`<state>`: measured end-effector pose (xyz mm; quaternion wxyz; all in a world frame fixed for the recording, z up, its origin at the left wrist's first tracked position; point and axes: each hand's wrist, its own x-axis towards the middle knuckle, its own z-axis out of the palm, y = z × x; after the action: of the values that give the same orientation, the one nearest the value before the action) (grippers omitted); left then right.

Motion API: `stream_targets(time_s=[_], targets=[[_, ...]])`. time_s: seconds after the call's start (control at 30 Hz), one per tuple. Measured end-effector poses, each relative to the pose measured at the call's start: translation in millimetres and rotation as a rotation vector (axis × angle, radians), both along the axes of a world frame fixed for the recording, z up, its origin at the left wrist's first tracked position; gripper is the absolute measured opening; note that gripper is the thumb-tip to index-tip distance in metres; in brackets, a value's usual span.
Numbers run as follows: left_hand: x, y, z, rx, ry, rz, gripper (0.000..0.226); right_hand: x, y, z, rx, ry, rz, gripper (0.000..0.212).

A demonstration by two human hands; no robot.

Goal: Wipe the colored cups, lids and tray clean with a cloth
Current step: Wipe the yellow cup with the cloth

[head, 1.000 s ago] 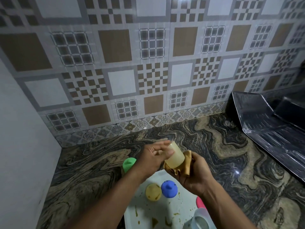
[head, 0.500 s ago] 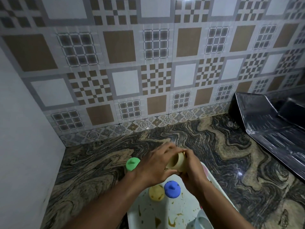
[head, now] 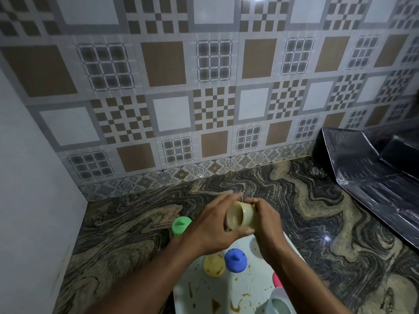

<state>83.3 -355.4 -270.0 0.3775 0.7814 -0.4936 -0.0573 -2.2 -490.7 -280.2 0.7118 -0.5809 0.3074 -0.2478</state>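
Cream plastic cup (head: 244, 216): one, tipped on its side, held over the far end of the white tray (head: 256, 282). Left hand (head: 208, 231): fingers and thumb curled round one end of it. Right hand (head: 268, 220): wrapped round the other end. Yellow lid (head: 213, 265), blue lid (head: 235, 260): side by side on the stained tray. Green lid (head: 180, 225): on the marbled bench (head: 127, 230), left of the tray.

The stone counter (head: 136, 223) carries a stained white tray (head: 256, 287), a green lid (head: 181, 225) beside it and a dark sheet (head: 374, 189).
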Motion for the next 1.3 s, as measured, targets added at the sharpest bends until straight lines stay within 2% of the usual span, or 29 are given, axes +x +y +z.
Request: stream_targets(time_s=[0.07,0.13,0.2,0.23,0.27,0.33,0.4,0.53,0.57,0.7,0.73,0.87,0.9,0.97,1.03,1.1,1.17,1.23,1.3], targets=[[2,-2,3,-0.032,0.096,0.060,0.071,0,1,0,-0.061,-0.019,0.004,0.031],[1,-2,3,-0.003,-0.002,0.005,0.064,0,2,-2,-0.088,-0.024,0.015,0.031],[2,1,0,0.031,-0.143,-0.076,0.068,-1,1,-3,-0.100,-0.027,0.028,0.030],[4,2,-5,0.023,-0.154,-0.076,0.072,-1,1,-2,-0.109,-0.022,0.027,0.030],[5,2,-7,0.017,-0.115,-0.059,0.077,-1,0,-1,-0.125,-0.023,0.018,0.030],[3,2,-7,-0.006,0.086,0.032,0.086,0,0,0,-0.175,-0.038,-0.003,0.030],[4,-1,-7,-0.051,0.160,0.043,0.078,1,1,-1,-0.222,-0.046,-0.012,0.029],[4,1,-3,0.024,-0.172,-0.060,0.068,1,0,-2,-0.214,-0.056,0.016,0.029],[3,2,-5,0.015,-0.182,-0.057,0.068,0,-1,-2,-0.212,-0.056,0.017,0.029],[1,-2,-7,-0.072,0.118,0.056,0.066,2,0,0,-0.217,-0.037,-0.009,0.029],[2,-4,-7,-0.077,0.143,0.070,0.064,2,1,0,-0.213,-0.034,-0.011,0.029],[-1,-2,-6,-0.063,-0.146,-0.050,0.067,1,-1,1,-0.140,-0.040,-0.015,0.030],[-2,-2,-7,-0.065,-0.127,-0.042,0.069,0,-2,1,-0.131,-0.027,-0.019,0.030],[-7,-3,-7,-0.091,0.037,0.033,0.073,1,-1,0,-0.135,-0.009,-0.020,0.030],[-6,-4,-8,-0.114,0.080,0.069,0.060,2,3,-2,-0.128,0.009,-0.007,0.031],[-6,-3,-9,-0.066,-0.026,0.024,0.052,5,2,-3,-0.057,0.081,-0.014,0.030],[-7,-1,-8,-0.021,-0.115,-0.084,0.054,5,-2,1,0.159,0.201,0.019,0.026],[-3,2,-8,0.004,-0.120,-0.087,0.055,5,-7,3,0.364,0.283,0.044,0.027],[9,7,-7,0.025,-0.085,-0.004,0.059,2,-15,3,0.433,0.283,0.027,0.034]])
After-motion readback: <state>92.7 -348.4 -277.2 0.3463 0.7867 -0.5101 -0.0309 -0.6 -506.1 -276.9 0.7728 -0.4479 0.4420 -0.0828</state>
